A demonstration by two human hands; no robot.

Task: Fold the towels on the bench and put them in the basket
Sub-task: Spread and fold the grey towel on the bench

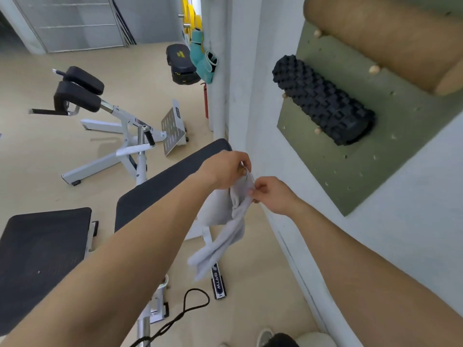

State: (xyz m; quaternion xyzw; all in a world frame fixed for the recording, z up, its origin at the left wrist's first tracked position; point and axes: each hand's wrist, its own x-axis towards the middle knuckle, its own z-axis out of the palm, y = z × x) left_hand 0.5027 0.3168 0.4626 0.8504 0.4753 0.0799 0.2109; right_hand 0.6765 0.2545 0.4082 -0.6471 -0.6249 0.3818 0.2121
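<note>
Fig. | my left hand (pixel 225 171) and right hand (pixel 273 196) pinch towel (pixel 225 236) top | towel hangs beside counter (pixel 162 186) right edge

Both hands, left (pixel 226 171) and right (pixel 271 195), pinch a white towel (pixel 225 236) above the bench (pixel 160 186).

Reading "BRTW", white on black, running lengthwise along the foot bar (pixel 217 284) lying on the floor under the right edge of the bench (pixel 162 181). Noting a yellow marking on the black pad stack (pixel 181 61), too small for reading. Noting a small plate on the white machine's footplate (pixel 172 127), illegible.
</note>
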